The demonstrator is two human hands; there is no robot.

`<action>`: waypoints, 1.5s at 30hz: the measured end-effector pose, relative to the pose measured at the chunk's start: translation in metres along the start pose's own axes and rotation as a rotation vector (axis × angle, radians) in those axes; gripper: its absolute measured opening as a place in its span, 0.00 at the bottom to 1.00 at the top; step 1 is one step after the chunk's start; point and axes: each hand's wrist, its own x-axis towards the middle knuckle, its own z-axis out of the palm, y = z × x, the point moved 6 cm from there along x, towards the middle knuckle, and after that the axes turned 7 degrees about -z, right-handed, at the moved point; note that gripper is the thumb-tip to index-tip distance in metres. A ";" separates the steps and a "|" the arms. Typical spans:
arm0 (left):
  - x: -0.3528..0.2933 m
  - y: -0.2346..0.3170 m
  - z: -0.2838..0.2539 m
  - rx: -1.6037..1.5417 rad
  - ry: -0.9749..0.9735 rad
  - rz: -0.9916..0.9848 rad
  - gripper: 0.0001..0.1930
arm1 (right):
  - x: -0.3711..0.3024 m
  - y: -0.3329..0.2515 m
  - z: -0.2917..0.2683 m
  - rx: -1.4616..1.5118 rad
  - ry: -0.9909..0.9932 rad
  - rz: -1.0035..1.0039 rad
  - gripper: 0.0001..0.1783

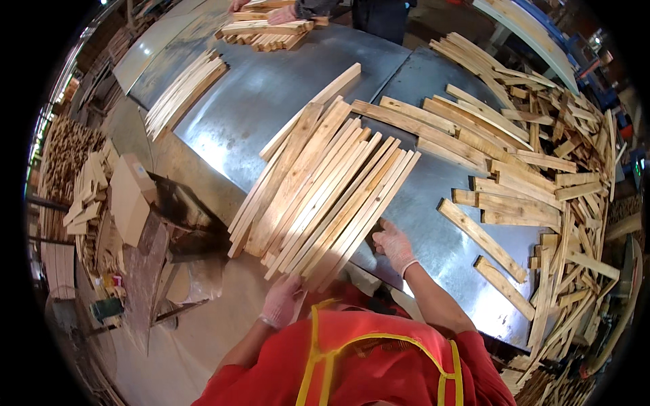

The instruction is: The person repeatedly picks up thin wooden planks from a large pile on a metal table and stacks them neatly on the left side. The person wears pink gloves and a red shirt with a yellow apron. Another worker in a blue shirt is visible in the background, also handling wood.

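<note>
A broad pile of long, narrow wooden strips (pixel 325 196) lies at a slant in front of me, its near ends reaching past the edge of the metal table (pixel 277 74). My left hand (pixel 282 300), in a pale glove, is closed at those near ends, around what looks like one wooden strip (pixel 298 306); its fingertips are partly hidden. To the right of the pile, my right hand (pixel 394 247), also gloved, is over the table's near edge. Its fingers are partly bent and apart, with nothing visible in them.
More loose strips (pixel 481 237) spread over the table's right side, beside a jumbled heap of offcuts (pixel 572 237). A neat bundle (pixel 186 91) lies far left. Across the table a person's gloved hands (pixel 283 15) touch another stack (pixel 264 34). Boards (pixel 132 196) stand at left.
</note>
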 end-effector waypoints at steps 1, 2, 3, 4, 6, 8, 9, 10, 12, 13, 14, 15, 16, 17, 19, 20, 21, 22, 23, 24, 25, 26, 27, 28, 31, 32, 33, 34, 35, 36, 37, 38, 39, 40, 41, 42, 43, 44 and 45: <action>-0.014 0.027 0.004 0.032 -0.066 -0.028 0.11 | -0.002 0.005 -0.002 -0.014 0.015 0.009 0.39; -0.022 0.051 0.005 0.066 -0.126 -0.056 0.13 | -0.002 0.007 0.000 0.012 0.008 -0.042 0.39; -0.023 0.069 0.014 -0.449 -0.428 -0.173 0.19 | 0.000 0.010 0.005 0.038 -0.005 -0.098 0.38; -0.018 0.088 0.021 -0.335 -0.397 -0.236 0.22 | 0.004 0.012 0.011 0.060 -0.017 -0.156 0.38; -0.008 0.127 0.048 -0.089 -0.335 -0.358 0.31 | 0.007 0.018 0.024 0.185 0.011 -0.160 0.38; 0.026 0.127 0.064 0.013 -0.478 -0.194 0.37 | 0.005 0.012 0.037 0.227 0.015 -0.171 0.38; 0.042 0.127 0.076 0.175 -0.470 -0.149 0.38 | 0.004 0.009 0.034 0.195 0.026 -0.179 0.39; 0.052 0.130 0.081 0.336 -0.459 -0.100 0.40 | 0.004 0.004 0.033 0.162 0.035 -0.186 0.39; 0.047 0.145 0.085 0.159 -0.473 -0.209 0.40 | 0.014 0.016 0.024 0.266 0.130 -0.252 0.37; 0.039 0.151 0.087 0.069 -0.462 -0.269 0.40 | 0.014 0.019 0.022 0.320 0.164 -0.279 0.36; 0.034 0.151 0.091 0.010 -0.506 -0.268 0.40 | 0.017 0.028 0.025 0.168 0.097 -0.161 0.35; 0.025 0.150 0.092 -0.052 -0.534 -0.260 0.40 | 0.018 0.024 0.032 0.017 0.013 -0.047 0.34; 0.019 0.146 0.090 -0.127 -0.554 -0.254 0.40 | 0.001 -0.008 0.043 -0.023 -0.156 -0.018 0.34; 0.014 0.144 0.094 -0.174 -0.596 -0.233 0.37 | -0.019 -0.043 0.053 -0.069 -0.325 0.003 0.36; 0.008 0.155 0.115 -0.062 -0.561 -0.179 0.37 | -0.021 -0.041 0.057 0.494 -0.213 -0.030 0.40; 0.007 0.159 0.124 -0.009 -0.542 -0.151 0.36 | -0.022 -0.038 0.058 0.773 -0.154 -0.048 0.43; 0.011 0.160 0.130 0.083 -0.548 -0.068 0.33 | -0.036 -0.055 0.058 0.796 -0.150 -0.116 0.43; 0.012 0.159 0.138 0.178 -0.528 -0.106 0.31 | -0.063 -0.084 0.055 0.816 -0.141 -0.182 0.44; 0.006 0.162 0.151 0.282 -0.515 -0.151 0.29 | -0.082 -0.099 0.047 0.843 -0.120 -0.249 0.45; 0.001 0.160 0.160 0.386 -0.495 -0.187 0.28 | -0.086 -0.097 0.040 0.852 -0.085 -0.259 0.44; 0.006 0.155 0.168 0.233 -0.509 -0.046 0.25 | -0.088 -0.093 0.031 0.860 -0.050 -0.268 0.44; 0.013 0.144 0.169 0.185 -0.559 -0.042 0.26 | -0.090 -0.088 0.022 0.868 -0.016 -0.278 0.43; 0.019 0.140 0.170 0.144 -0.609 -0.035 0.26 | -0.085 -0.069 0.009 1.008 -0.140 -0.172 0.35; 0.017 0.141 0.176 0.033 -0.652 -0.114 0.28 | -0.081 -0.057 -0.005 1.106 -0.209 -0.193 0.35; 0.012 0.138 0.192 -0.081 -0.655 -0.226 0.22 | -0.086 -0.037 -0.030 1.360 -0.289 -0.191 0.32; 0.012 0.135 0.197 -0.082 -0.637 -0.241 0.19 | -0.088 -0.033 -0.038 1.361 -0.285 -0.192 0.32; 0.013 0.132 0.203 -0.063 -0.632 -0.241 0.22 | -0.090 -0.030 -0.048 1.357 -0.281 -0.197 0.33; 0.016 0.129 0.209 -0.043 -0.626 -0.241 0.25 | -0.091 -0.028 -0.057 1.354 -0.277 -0.201 0.33; 0.017 0.126 0.214 -0.024 -0.621 -0.241 0.28 | -0.092 -0.027 -0.064 1.384 -0.291 -0.204 0.33; 0.019 0.123 0.221 0.007 -0.616 -0.244 0.28 | -0.093 -0.025 -0.072 1.415 -0.294 -0.210 0.33; 0.020 0.119 0.228 0.038 -0.611 -0.247 0.28 | -0.095 -0.022 -0.081 1.445 -0.298 -0.216 0.32; 0.021 0.115 0.236 0.069 -0.606 -0.250 0.28 | -0.095 -0.016 -0.092 1.430 -0.278 -0.219 0.32; 0.023 0.112 0.243 0.086 -0.610 -0.246 0.28 | -0.094 -0.010 -0.101 1.417 -0.263 -0.221 0.32; 0.025 0.108 0.250 0.102 -0.614 -0.241 0.28 | -0.093 -0.004 -0.110 1.404 -0.249 -0.222 0.31; 0.027 0.103 0.257 0.117 -0.618 -0.235 0.28 | -0.092 0.005 -0.122 1.338 -0.171 -0.220 0.31; 0.031 0.097 0.262 0.141 -0.621 -0.219 0.27 | -0.092 0.013 -0.134 1.269 -0.103 -0.212 0.30; 0.036 0.089 0.268 0.165 -0.624 -0.202 0.27 | -0.092 0.020 -0.145 1.200 -0.036 -0.205 0.30; 0.039 0.083 0.275 0.188 -0.626 -0.185 0.26 | -0.093 0.026 -0.153 1.162 0.005 -0.206 0.30; 0.041 0.078 0.282 0.204 -0.597 -0.192 0.26 | -0.094 0.029 -0.162 1.122 0.045 -0.206 0.30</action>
